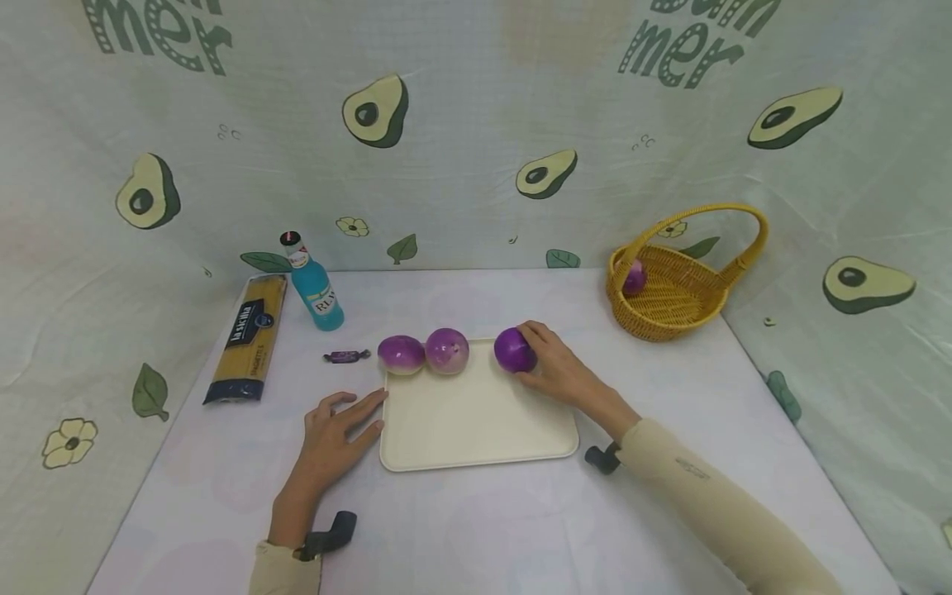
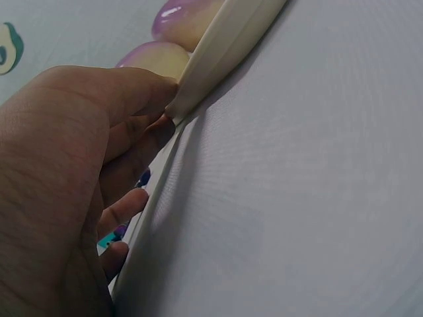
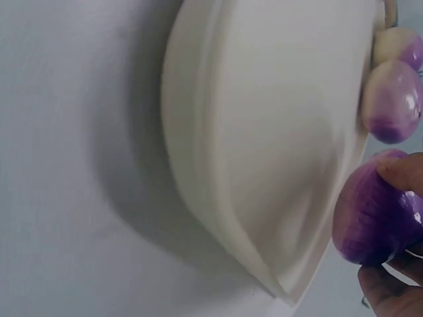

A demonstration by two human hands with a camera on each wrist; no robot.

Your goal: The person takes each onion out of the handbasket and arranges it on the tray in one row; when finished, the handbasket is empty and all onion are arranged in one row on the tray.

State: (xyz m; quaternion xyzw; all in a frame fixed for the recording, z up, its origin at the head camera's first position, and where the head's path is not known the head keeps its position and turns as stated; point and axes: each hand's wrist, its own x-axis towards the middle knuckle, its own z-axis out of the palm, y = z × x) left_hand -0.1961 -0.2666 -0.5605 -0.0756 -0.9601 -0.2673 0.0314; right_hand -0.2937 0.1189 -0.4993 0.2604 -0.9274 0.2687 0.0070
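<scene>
My right hand grips a purple onion at the far edge of a cream tray; in the right wrist view the held onion has thumb and fingers on opposite sides. Left of it, two purple-and-white onions, one rounder and one lying sideways, sit side by side at the tray's far left corner. With fingers extended, my left hand touches the tray's left edge. Close up in the left wrist view, thumb and fingertips meet the tray rim.
A yellow wicker basket with a purple onion inside stands at the back right. At the back left are a blue bottle and a spaghetti pack. A small purple wrapped candy lies left of the onions.
</scene>
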